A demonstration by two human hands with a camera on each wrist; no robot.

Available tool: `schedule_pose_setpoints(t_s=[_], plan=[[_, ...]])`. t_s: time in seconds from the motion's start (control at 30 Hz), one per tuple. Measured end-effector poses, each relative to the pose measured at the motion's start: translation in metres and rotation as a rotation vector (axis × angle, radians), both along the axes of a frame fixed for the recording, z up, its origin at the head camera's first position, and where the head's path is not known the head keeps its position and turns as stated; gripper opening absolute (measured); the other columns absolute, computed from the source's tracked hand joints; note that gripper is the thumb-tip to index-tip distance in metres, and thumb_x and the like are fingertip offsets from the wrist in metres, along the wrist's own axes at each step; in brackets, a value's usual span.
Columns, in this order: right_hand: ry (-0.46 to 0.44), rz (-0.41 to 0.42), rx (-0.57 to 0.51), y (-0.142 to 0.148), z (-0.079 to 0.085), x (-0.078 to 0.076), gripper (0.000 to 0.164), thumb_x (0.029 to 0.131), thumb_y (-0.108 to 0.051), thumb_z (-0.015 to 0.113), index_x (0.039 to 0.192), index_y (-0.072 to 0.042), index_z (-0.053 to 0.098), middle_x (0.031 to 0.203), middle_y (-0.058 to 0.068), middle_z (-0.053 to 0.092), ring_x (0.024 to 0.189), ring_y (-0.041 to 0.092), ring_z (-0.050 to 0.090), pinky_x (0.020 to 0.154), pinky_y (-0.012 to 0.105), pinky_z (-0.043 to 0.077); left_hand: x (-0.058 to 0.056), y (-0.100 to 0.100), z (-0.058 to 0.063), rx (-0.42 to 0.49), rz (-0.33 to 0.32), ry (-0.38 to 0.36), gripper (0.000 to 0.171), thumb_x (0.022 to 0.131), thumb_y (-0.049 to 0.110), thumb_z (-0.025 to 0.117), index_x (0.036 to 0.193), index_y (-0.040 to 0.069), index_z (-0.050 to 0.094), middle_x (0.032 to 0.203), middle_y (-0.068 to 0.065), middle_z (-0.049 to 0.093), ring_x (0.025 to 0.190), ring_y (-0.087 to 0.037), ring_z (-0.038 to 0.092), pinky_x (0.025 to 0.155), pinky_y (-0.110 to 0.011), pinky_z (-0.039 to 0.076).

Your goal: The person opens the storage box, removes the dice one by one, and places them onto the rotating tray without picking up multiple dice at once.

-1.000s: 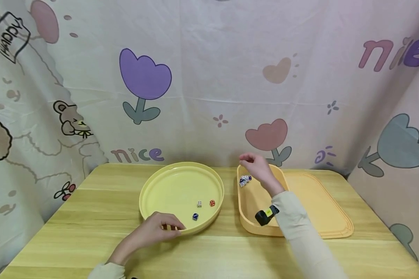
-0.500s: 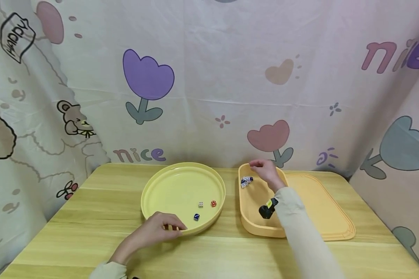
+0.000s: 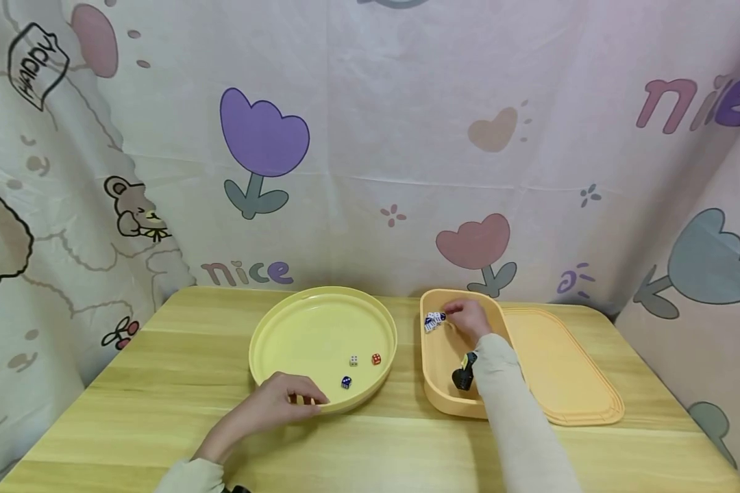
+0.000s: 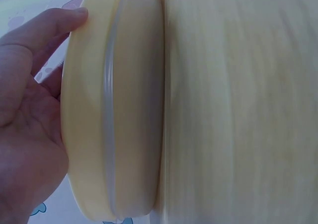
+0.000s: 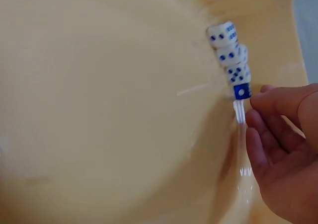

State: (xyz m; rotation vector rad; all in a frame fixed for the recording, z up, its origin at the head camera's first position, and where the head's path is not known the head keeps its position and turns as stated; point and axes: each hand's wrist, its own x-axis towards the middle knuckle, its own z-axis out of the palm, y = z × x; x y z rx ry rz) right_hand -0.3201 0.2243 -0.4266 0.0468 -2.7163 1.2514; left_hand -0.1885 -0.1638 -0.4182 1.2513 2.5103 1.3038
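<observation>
Item: blue die (image 5: 242, 92), nearest end of a row of white dice (image 5: 236, 74); it lies in the orange box (image 3: 453, 405), by the left wall towards the far-left corner.

Right hand (image 3: 469, 317): reaching down into the box from the near-right side, fingers loosely bent and slightly apart, pinching nothing that I can see. A fingertip sits at the blue die's edge (touching or merely beside it, I cannot tell from my end).

Left hand (image 3: 279, 400): at the near-left rim of the round yellow tray (image 3: 296, 329), pinching that rim between thumb and fingers.

In the tray, towards its near-right rim: one white die (image 3: 353, 361), one red die (image 3: 376, 359), one dark blue die (image 3: 346, 383), all apart.

Obstructions: right sleeve (image 3: 518, 411) and black wrist device (image 3: 463, 375), hiding part of the box's near-right portion from my head view.

Flat orange lid (image 3: 564, 363): beside the box, towards the tabletop's right edge.

Tabletop (image 3: 370, 452): pale wood grain; tray and box both near its far edge. Beyond: a pale curtain (image 3: 370, 82) printed with tulips, hearts, a bear and the word "nice".
</observation>
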Motion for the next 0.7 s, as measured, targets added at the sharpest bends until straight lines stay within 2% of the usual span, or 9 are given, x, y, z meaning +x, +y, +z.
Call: schedule_pose_setpoints(t_s=[0.2, 0.4, 0.7], plan=[[0.033, 0.035, 0.077, -0.0013, -0.0005, 0.0015, 0.019, 0.079, 0.008, 0.067, 0.097, 0.011, 0.070, 0.095, 0.021, 0.069, 0.089, 0.031, 0.060, 0.081, 0.039, 0.049, -0.0009, 0.0003, -0.0007, -0.001, -0.011, 0.014, 0.011, 0.086, 0.009, 0.071, 0.095, 0.011, 0.076, 0.088, 0.011, 0.069, 0.073, 0.001, 0.056, 0.059, -0.022, 0.046], [0.033, 0.032, 0.112, -0.0007, -0.0016, -0.0015, 0.016, 0.078, 0.007, 0.069, 0.093, 0.009, 0.072, 0.090, 0.019, 0.069, 0.083, 0.028, 0.060, 0.075, 0.035, 0.048, -0.0003, 0.0014, 0.0009, 0.002, -0.018, 0.002, 0.011, 0.086, 0.007, 0.070, 0.095, 0.011, 0.076, 0.087, 0.012, 0.068, 0.074, 0.000, 0.057, 0.060, -0.023, 0.047], [0.039, 0.006, 0.088, -0.0018, -0.0055, -0.0020, 0.012, 0.076, 0.005, 0.072, 0.087, 0.008, 0.072, 0.083, 0.016, 0.068, 0.077, 0.024, 0.058, 0.068, 0.029, 0.047, 0.0024, 0.0001, -0.0001, -0.006, 0.017, -0.021, 0.011, 0.086, 0.008, 0.070, 0.095, 0.011, 0.076, 0.088, 0.012, 0.069, 0.073, 0.000, 0.057, 0.060, -0.023, 0.046]])
